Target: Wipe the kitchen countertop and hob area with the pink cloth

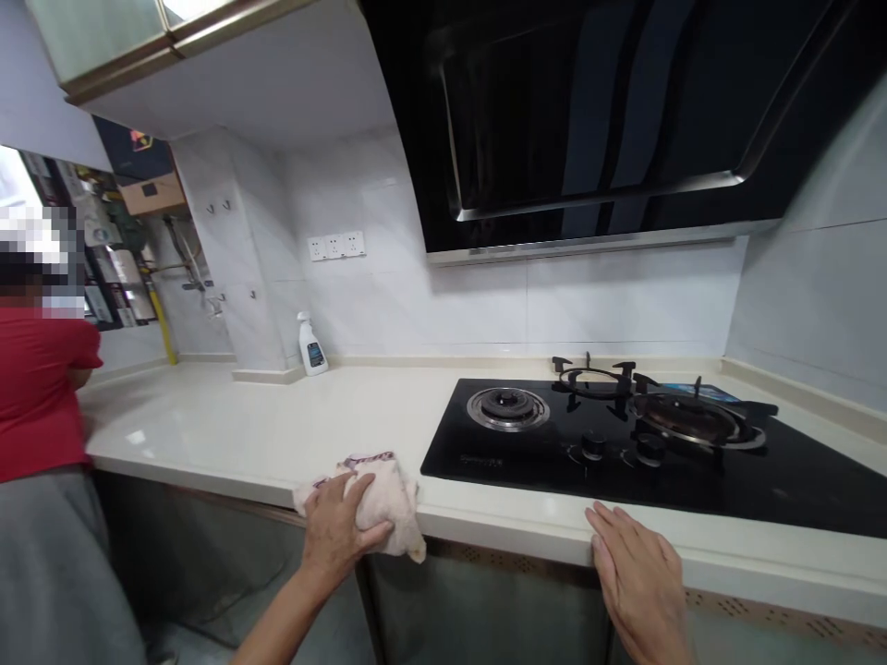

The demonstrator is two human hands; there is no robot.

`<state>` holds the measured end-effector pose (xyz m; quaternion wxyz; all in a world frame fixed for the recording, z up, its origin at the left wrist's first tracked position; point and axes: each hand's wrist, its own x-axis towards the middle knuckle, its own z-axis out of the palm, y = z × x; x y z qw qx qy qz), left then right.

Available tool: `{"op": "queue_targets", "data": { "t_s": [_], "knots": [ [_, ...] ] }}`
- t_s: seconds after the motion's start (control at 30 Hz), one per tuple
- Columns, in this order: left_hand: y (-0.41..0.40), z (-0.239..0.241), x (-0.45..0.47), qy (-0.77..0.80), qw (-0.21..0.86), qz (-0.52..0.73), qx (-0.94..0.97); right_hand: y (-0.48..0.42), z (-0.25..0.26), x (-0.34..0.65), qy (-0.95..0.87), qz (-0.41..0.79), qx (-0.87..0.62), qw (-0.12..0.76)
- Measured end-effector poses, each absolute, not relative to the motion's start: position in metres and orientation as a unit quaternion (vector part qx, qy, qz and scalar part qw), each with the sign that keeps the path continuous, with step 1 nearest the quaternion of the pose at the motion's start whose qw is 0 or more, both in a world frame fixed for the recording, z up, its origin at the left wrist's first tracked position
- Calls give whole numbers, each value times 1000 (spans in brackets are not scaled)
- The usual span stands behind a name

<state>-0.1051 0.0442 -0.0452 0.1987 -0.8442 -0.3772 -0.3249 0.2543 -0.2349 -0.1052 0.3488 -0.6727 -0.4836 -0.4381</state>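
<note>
My left hand (337,526) presses a folded, pale pink cleaning cloth (389,503) against the counter's front edge, its fingers bent over the fabric. Part of the cloth hangs down past the edge. Farther right, my right hand (641,582) rests with outstretched fingers at the edge of the cream countertop (374,406), holding nothing. Between and beyond both hands lies the black glass gas hob (540,462). Its left burner (508,408) has no pan support on it.
Two black pan supports stand on the hob's right side, one at the rear burner (596,380). A white spray bottle (311,346) stands by the wall. The black range hood (589,129) overhangs the hob. At far left, a person in a red shirt (42,388) stands at the counter.
</note>
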Motion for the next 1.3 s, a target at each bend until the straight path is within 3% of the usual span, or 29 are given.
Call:
{"op": "queue_targets", "data": {
  "t_s": [0.3,0.63,0.97,1.3],
  "knots": [
    [-45,-55,-11,-318,99,-379,-864,-238,-109,259,-481,-463,-670,324],
    [-125,-67,92,-199,23,-292,-935,-242,-109,270,-512,-474,-651,300],
    [-84,-65,69,-83,58,-329,-939,-247,-105,270,-524,-470,-661,259],
    [-12,-56,-15,-116,139,-326,-928,-244,-104,262,-502,-458,-677,284]
  ]
}}
